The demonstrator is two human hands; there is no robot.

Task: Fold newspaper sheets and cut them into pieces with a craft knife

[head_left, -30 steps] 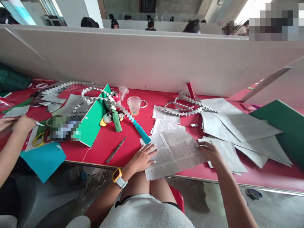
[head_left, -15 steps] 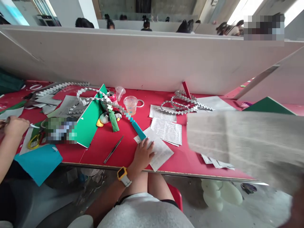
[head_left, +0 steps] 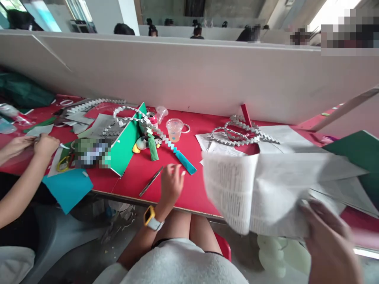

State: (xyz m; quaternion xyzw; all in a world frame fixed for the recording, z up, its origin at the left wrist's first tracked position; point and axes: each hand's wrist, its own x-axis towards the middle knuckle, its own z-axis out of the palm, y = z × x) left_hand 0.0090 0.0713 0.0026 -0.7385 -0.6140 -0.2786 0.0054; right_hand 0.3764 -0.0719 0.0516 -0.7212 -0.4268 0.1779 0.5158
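My left hand (head_left: 172, 182), with a yellow-cased watch (head_left: 150, 216) on its wrist, is raised over the near table edge. Its fingers are loosely bent and apart, with nothing seen in them. Just beyond it lies a blue folded paper strip (head_left: 186, 162) at the end of a zigzag paper chain (head_left: 152, 128). A craft knife (head_left: 151, 181) rests to its left. At the right, my right hand (head_left: 328, 232) grips a large creased sheet of printed paper (head_left: 229, 189), held up above the table and blurred in part.
On the red table (head_left: 130, 185) stand a clear cup (head_left: 174, 129), a penguin toy (head_left: 143, 142) and a green board (head_left: 127, 148). More paper chain (head_left: 227, 134) lies behind the sheet. A white partition (head_left: 183, 75) runs along the back. A co-worker's hands (head_left: 44, 144) are at left.
My left hand has lifted from the table, and the pale sheet beneath it is gone from that spot. My right hand has come into view, swinging the large sheet leftward. The view has shifted slightly.
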